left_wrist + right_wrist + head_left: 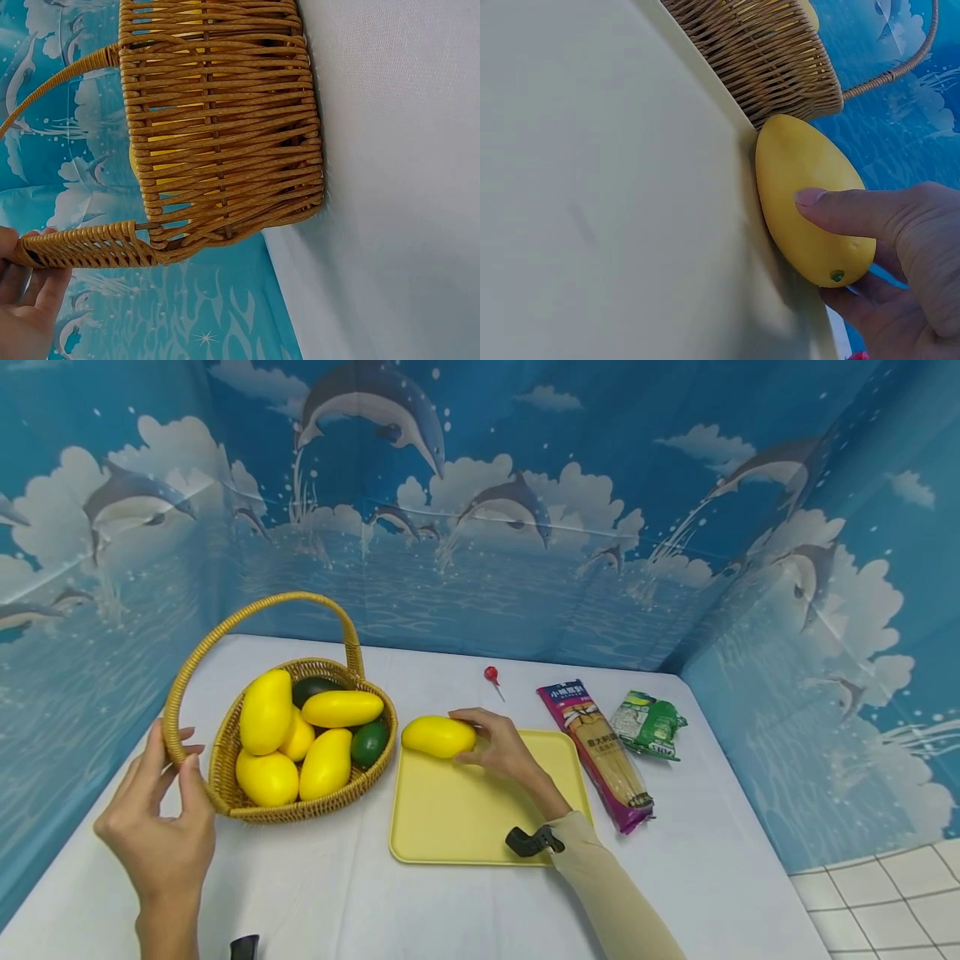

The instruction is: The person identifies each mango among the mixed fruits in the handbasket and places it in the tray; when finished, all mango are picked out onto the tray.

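Note:
My right hand (498,745) grips a yellow mango (438,737) by its right end, at the back left corner of the yellow tray (480,818). In the right wrist view the thumb lies across the mango (810,172), with fingers behind it and the stem end toward the palm. On the left, my left hand (161,814) pinches the near side of the handle (174,714) of a wicker basket (300,810). Several yellow mangoes (266,714) and dark green avocados (370,743) fill the basket. From the left wrist, the basket's woven side (225,135) shows upright on the white cloth.
Right of the tray lies a purple packet of noodles (600,752), with a green snack bag (648,725) beside it. A red lollipop (491,675) rests behind the tray. A dolphin-printed curtain (480,577) borders the white table (337,893) at the back and sides.

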Action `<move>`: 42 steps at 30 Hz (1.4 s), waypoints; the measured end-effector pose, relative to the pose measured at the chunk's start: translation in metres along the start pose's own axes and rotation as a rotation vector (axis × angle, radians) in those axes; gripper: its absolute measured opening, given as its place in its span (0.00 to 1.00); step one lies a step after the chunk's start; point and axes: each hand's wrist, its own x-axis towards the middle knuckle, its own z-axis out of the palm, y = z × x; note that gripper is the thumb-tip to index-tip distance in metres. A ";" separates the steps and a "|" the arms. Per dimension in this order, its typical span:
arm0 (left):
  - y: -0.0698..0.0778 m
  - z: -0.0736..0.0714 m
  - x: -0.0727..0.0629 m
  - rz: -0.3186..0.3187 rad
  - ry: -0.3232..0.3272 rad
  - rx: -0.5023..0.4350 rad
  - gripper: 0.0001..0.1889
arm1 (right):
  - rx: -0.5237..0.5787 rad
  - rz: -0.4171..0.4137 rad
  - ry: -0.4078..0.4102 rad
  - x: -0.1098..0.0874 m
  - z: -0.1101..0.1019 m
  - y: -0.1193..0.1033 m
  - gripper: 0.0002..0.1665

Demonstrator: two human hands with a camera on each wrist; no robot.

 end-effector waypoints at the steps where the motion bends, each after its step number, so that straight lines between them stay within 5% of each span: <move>1: 0.000 0.000 0.000 -0.001 0.005 -0.003 0.32 | 0.002 0.000 -0.001 0.000 0.000 0.000 0.38; 30: 0.001 0.000 0.000 0.014 0.013 -0.048 0.33 | -0.025 0.005 -0.040 -0.006 0.005 0.000 0.41; 42: 0.000 -0.006 0.000 0.016 -0.059 -0.007 0.31 | -0.078 -0.071 -0.007 -0.005 -0.001 -0.014 0.46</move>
